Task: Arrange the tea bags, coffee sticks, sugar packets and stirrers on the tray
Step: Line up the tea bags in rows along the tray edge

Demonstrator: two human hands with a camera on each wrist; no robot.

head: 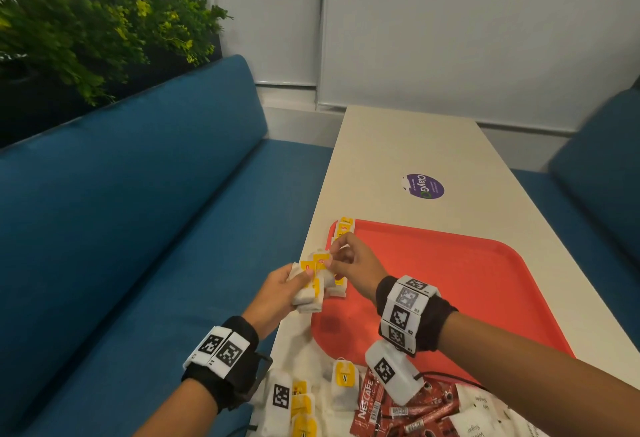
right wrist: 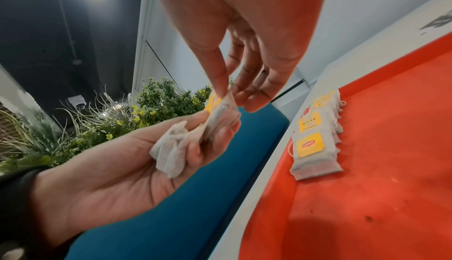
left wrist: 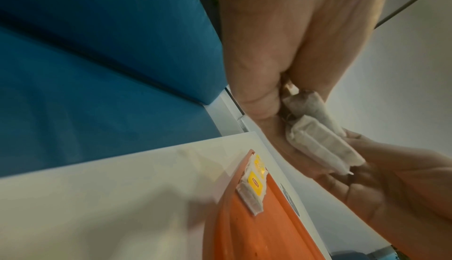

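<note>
My left hand (head: 294,280) grips a bunch of white tea bags (head: 310,289) with yellow tags, held just off the left rim of the red tray (head: 467,280). My right hand (head: 332,258) pinches one tea bag at the top of that bunch between thumb and fingertips (right wrist: 220,92). The bunch (right wrist: 176,148) lies crumpled in the left palm (right wrist: 117,171). A row of tea bags (right wrist: 315,144) lies along the tray's left edge (head: 344,228). From the left wrist, the held bags (left wrist: 318,138) and the tray row (left wrist: 252,186) both show.
Loose tea bags (head: 343,384), red coffee sticks (head: 408,412) and white sugar packets (head: 478,416) are piled at the table's near end. A purple sticker (head: 424,186) sits beyond the tray. Blue sofas (head: 138,228) flank the white table (head: 398,145); plants (head: 86,27) stand behind.
</note>
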